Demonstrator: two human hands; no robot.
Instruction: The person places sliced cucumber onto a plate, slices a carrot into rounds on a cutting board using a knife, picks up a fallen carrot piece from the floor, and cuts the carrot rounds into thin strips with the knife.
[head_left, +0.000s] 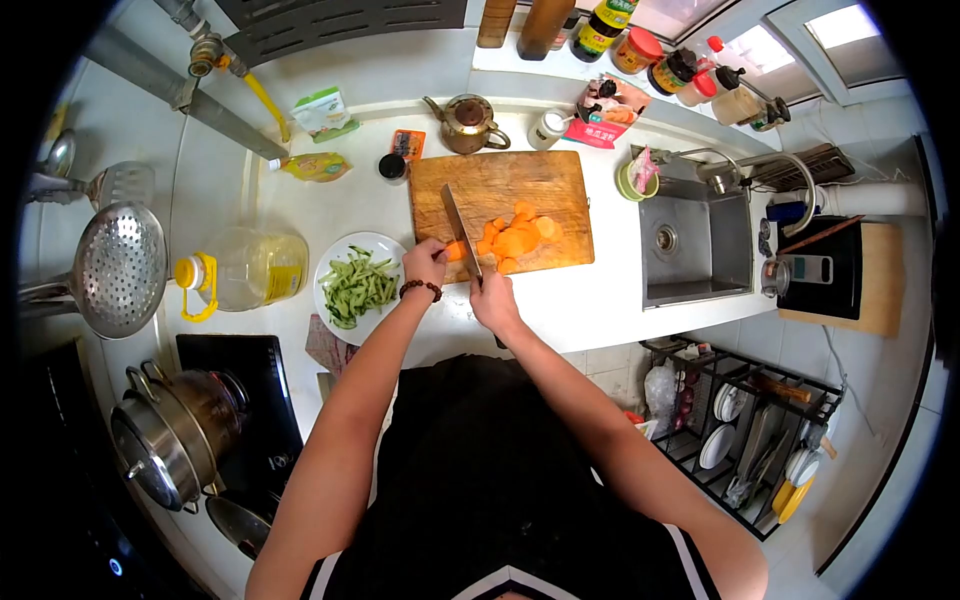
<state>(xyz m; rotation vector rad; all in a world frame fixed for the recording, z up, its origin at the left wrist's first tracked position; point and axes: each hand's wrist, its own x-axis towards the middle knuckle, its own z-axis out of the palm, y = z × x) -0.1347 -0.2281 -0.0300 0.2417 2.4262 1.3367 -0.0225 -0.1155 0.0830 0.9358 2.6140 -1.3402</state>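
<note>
A wooden cutting board lies on a white counter. Over its near edge, a person's right hand grips a knife, blade pointing toward the board's far side. At the board's near left corner, the left hand holds a carrot beside the blade. Carrot slices spread across the board's middle. Left of the board sits a plate of green strips; behind it, a teapot; to its right, a sink.
</note>
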